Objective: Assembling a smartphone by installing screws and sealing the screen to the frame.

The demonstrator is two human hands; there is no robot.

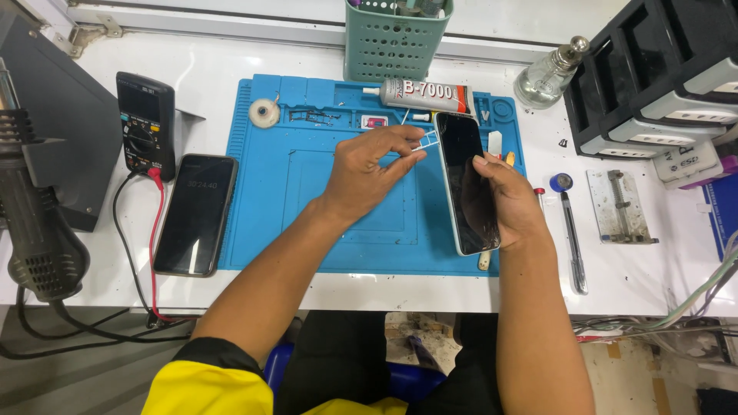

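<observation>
My right hand (pixel 507 201) grips a smartphone (pixel 463 165) with a dark, cracked screen, holding it upright above the right side of the blue work mat (pixel 269 215). My left hand (pixel 367 165) hovers over the mat's middle and pinches a small thin clear strip (pixel 425 143) next to the phone's upper left edge. What the strip is cannot be made out.
A glue tube (pixel 423 94), a tape roll (pixel 264 112) and small parts lie at the mat's top. A second phone (pixel 195 214), a multimeter (pixel 145 123) and a hot-air gun (pixel 34 230) sit left. A green basket (pixel 396 42), glass bottle (pixel 544 77), drawer rack (pixel 653 77), pen tool (pixel 573 238) and metal jig (pixel 619 206) are behind and right.
</observation>
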